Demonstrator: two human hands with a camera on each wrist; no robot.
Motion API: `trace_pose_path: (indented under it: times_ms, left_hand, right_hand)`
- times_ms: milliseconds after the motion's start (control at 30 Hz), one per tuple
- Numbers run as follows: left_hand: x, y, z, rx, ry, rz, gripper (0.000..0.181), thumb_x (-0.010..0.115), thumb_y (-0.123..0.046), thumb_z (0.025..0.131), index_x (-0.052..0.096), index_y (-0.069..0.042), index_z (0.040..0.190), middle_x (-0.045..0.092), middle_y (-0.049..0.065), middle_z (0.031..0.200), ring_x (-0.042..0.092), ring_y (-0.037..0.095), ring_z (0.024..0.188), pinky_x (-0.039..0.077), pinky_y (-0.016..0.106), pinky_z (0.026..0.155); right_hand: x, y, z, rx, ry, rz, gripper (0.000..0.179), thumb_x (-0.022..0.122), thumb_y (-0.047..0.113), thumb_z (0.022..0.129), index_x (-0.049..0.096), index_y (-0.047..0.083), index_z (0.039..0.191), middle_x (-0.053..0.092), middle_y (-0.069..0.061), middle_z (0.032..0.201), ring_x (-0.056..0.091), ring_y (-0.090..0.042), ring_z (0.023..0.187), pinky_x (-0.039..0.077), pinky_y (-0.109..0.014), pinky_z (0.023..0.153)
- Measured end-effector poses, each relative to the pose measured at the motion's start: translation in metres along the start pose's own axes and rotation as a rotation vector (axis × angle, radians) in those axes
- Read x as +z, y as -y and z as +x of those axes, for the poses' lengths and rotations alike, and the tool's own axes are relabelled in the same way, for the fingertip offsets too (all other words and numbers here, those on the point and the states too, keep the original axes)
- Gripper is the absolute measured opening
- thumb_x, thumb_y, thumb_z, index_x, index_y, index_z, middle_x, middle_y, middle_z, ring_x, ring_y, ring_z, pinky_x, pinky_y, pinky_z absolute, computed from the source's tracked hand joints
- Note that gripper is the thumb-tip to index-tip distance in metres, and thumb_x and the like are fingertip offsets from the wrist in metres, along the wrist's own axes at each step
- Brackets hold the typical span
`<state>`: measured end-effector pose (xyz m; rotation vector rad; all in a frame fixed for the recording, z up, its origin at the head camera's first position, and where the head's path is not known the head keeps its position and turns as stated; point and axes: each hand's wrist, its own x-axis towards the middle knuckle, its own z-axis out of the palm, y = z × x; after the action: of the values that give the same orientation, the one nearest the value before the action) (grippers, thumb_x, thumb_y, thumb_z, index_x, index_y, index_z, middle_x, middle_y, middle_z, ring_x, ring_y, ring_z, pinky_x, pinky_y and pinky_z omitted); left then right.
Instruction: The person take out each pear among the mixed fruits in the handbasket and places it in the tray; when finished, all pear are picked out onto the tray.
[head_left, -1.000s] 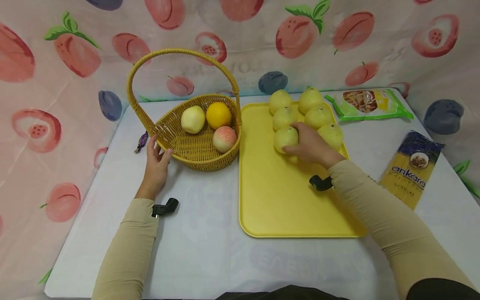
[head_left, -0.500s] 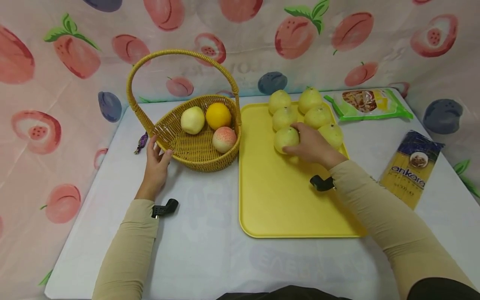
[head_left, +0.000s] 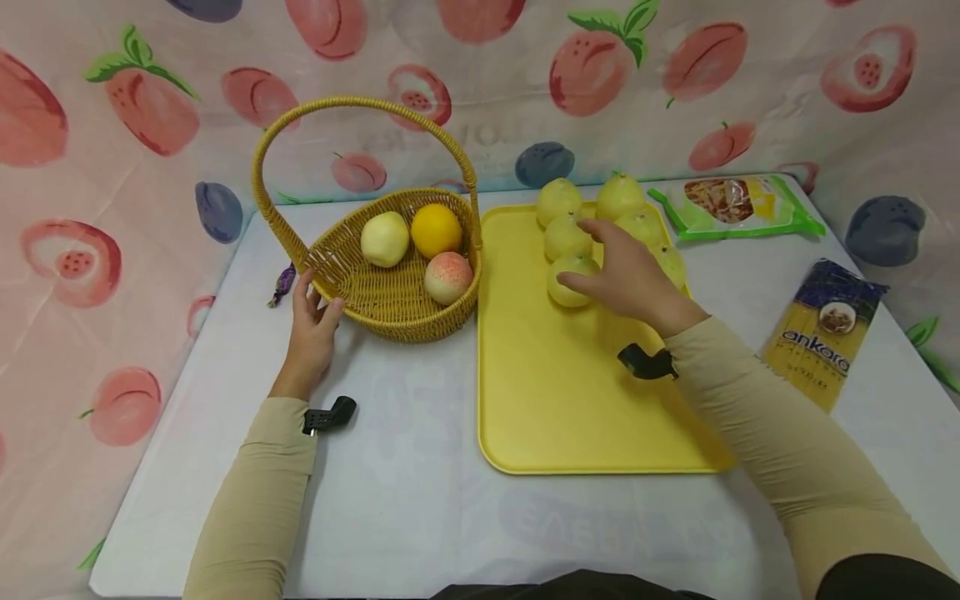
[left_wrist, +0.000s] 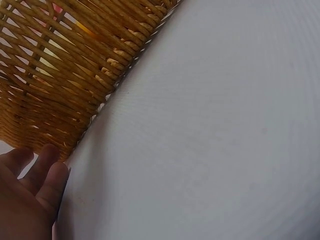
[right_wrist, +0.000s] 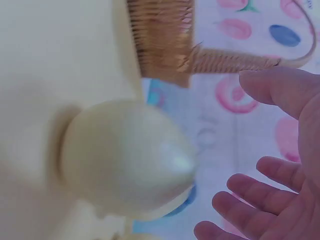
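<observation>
A wicker basket (head_left: 390,310) with a tall handle holds a pale yellow apple (head_left: 386,239), an orange (head_left: 437,231) and a peach (head_left: 448,278). My left hand (head_left: 311,342) rests its fingertips against the basket's left side; in the left wrist view the fingers (left_wrist: 51,172) lie against the woven wall. Several pale yellow pomelos stand in two rows on a yellow tray (head_left: 555,400). My right hand (head_left: 633,279) is spread just above the nearest left pomelo (head_left: 567,283), holding nothing. The right wrist view shows that pomelo (right_wrist: 127,157) apart from the fingers. The hand partly covers the right row.
Behind the tray's right corner lies a green-edged snack packet (head_left: 738,208). A pasta packet (head_left: 821,333) lies right of the tray, partly behind my right forearm. A purple wrapped candy (head_left: 282,285) is left of the basket. A fruit-print cloth (head_left: 495,100) hangs behind the table.
My right hand has let go of the nearest left pomelo, opened its fingers and lifted up. The pomelo stays on the tray. My left hand and the basket have not moved.
</observation>
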<state>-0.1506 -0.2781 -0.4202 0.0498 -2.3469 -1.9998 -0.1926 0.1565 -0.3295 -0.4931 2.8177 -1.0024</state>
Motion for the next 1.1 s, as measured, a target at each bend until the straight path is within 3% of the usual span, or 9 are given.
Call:
trace_pose_path:
  times_ms: [267, 633, 800, 1033, 1100]
  left_hand:
    - [-0.001, 0.000, 0.001, 0.006, 0.002, 0.000, 0.074, 0.046, -0.020, 0.107, -0.004, -0.025, 0.160, 0.005, 0.014, 0.166, 0.020, 0.037, 0.148, 0.017, 0.054, 0.117]
    - [-0.002, 0.000, -0.001, 0.010, 0.000, -0.004, 0.073, 0.046, -0.017, 0.106, -0.003, -0.022, 0.160, 0.006, 0.016, 0.166, 0.022, 0.038, 0.147, 0.018, 0.053, 0.117]
    - [-0.002, 0.002, -0.002, 0.000, -0.007, 0.001, 0.073, 0.046, -0.016, 0.107, -0.002, -0.023, 0.160, 0.005, 0.015, 0.166, 0.023, 0.038, 0.147, 0.019, 0.053, 0.117]
    - [-0.002, -0.002, -0.003, 0.011, 0.000, 0.028, 0.073, 0.045, -0.017, 0.107, -0.005, -0.022, 0.160, 0.005, 0.016, 0.166, 0.023, 0.038, 0.146, 0.021, 0.052, 0.117]
    - [-0.002, -0.003, -0.003, 0.018, 0.003, 0.029, 0.073, 0.045, -0.016, 0.107, -0.005, -0.021, 0.160, 0.006, 0.017, 0.166, 0.024, 0.038, 0.146, 0.021, 0.051, 0.117]
  right_hand:
    - [0.008, 0.032, 0.004, -0.116, 0.010, 0.056, 0.081, 0.076, 0.033, 0.089, 0.036, 0.000, 0.151, 0.040, -0.019, 0.152, 0.041, -0.038, 0.135, 0.036, -0.054, 0.108]
    - [0.042, 0.075, 0.024, -0.213, 0.105, 0.044, 0.077, 0.073, 0.032, 0.092, 0.036, 0.002, 0.152, 0.040, -0.015, 0.153, 0.043, -0.033, 0.134, 0.036, -0.046, 0.109]
    - [0.058, 0.092, 0.037, -0.294, 0.163, 0.079, 0.074, 0.073, 0.030, 0.092, 0.038, 0.002, 0.151, 0.043, -0.014, 0.150, 0.046, -0.031, 0.132, 0.037, -0.040, 0.108]
    - [0.080, 0.108, 0.063, -0.301, 0.206, 0.103, 0.075, 0.073, 0.033, 0.091, 0.038, 0.005, 0.152, 0.044, -0.011, 0.151, 0.045, -0.025, 0.133, 0.036, -0.035, 0.109]
    - [0.085, 0.113, 0.070, -0.304, 0.220, 0.099, 0.076, 0.072, 0.033, 0.092, 0.036, 0.005, 0.153, 0.052, -0.014, 0.142, 0.053, -0.027, 0.121, 0.037, -0.034, 0.108]
